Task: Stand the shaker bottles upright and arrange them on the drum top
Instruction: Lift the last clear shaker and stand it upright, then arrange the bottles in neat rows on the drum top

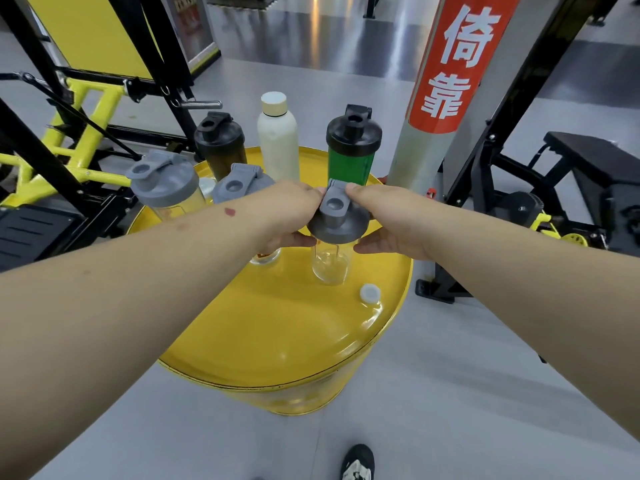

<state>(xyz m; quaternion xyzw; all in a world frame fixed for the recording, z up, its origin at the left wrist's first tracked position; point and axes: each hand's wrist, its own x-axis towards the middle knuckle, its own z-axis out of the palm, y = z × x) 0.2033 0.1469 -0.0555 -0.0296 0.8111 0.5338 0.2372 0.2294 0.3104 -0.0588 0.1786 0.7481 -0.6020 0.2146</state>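
Note:
A clear shaker bottle with a dark grey lid (337,223) stands upright on the yellow drum top (277,327). My left hand (287,213) and my right hand (388,220) both grip its lid from either side. Behind stand a green shaker with a black lid (351,150), a white bottle (278,140), a dark shaker (220,143) and two clear shakers with grey lids (166,185) (239,185). My left hand hides the lower part of one of them.
A small white bung cap (370,293) sits on the drum near its right rim. A grey post with a red sign (446,81) rises just behind the drum. Yellow and black gym machines (79,133) stand at left, a black bench (588,168) at right. My shoe (358,462) shows below.

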